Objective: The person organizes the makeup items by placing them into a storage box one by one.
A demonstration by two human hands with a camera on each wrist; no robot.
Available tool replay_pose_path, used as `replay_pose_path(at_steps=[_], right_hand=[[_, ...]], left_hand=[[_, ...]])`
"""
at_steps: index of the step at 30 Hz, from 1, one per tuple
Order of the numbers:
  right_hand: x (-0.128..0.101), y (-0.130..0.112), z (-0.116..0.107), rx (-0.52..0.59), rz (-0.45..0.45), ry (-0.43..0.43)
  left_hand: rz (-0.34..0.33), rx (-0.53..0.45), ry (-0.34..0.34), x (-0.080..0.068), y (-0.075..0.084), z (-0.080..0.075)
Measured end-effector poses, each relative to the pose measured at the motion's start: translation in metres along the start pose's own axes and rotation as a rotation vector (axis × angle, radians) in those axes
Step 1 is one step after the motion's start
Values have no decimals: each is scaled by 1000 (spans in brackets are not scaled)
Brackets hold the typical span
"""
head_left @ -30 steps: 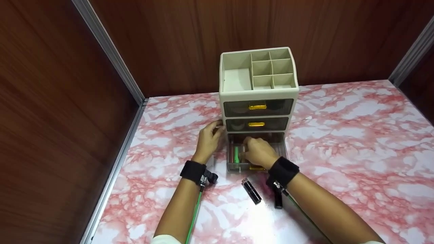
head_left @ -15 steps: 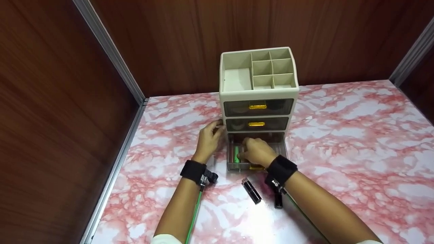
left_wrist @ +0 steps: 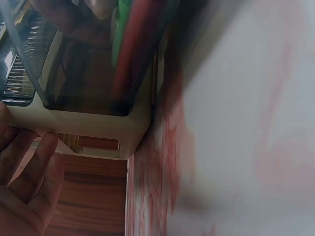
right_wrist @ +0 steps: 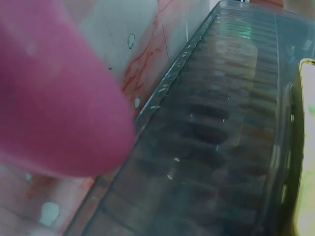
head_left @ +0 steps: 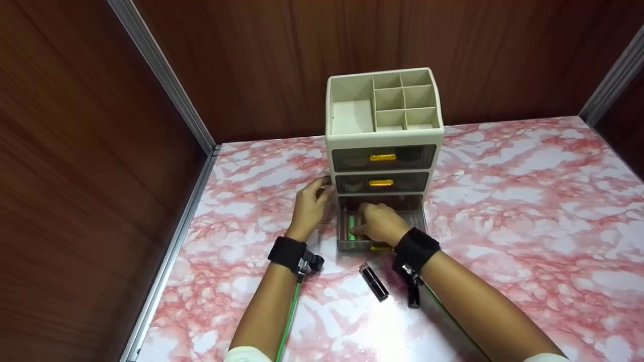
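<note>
A cream desktop organizer [head_left: 385, 138] stands with its bottom clear drawer [head_left: 347, 246] pulled out. My left hand [head_left: 308, 206] rests its fingertips against the organizer's left side; the left wrist view shows these fingers [left_wrist: 37, 167] relaxed at the cream frame. My right hand [head_left: 385, 223] reaches down into the drawer with bent fingers. Its thumb touches a slim green tube [head_left: 351, 226] lying there. Whether the fingers grip the tube is hidden. A dark red stick [left_wrist: 135, 44] lies beside the green tube in the drawer.
On the table before the drawer lies a black tube with a clear end [head_left: 374, 282]. Another black piece [head_left: 413, 295] lies partly under the right wrist. A blurred pink object [right_wrist: 64, 93] fills the right wrist view's left side. Wood panels [head_left: 282, 65] stand behind and left.
The right thumb has shifted slightly left onto the green tube, and the right wrist has moved a little left and up. The left hand stays in place at the organizer's side.
</note>
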State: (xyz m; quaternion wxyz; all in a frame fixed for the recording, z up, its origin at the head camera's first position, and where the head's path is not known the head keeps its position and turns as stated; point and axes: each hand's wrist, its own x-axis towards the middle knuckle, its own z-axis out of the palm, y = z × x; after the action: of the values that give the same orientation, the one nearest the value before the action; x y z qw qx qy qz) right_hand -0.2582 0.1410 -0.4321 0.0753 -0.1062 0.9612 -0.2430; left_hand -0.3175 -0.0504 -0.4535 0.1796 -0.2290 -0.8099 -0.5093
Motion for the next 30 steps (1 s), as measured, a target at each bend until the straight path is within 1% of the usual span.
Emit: replay_pose_path(at_steps=[6,15,20,25,30], right_hand=[[0,0,0,14,9,-20],[1,1,-1,1,-10,-26],[1,1,-3,4,7,-45],[0,2,-4,-6,-5,-39],[-4,1,-8,-13,-7,-35]], left_hand=[[-2,-5,4,-1,-1,0],[6,-14,1,0,-1,1],[3,-7,5,1,0,1],[-1,10,3,0,0,0],[-14,6,-6,-1,1,0]])
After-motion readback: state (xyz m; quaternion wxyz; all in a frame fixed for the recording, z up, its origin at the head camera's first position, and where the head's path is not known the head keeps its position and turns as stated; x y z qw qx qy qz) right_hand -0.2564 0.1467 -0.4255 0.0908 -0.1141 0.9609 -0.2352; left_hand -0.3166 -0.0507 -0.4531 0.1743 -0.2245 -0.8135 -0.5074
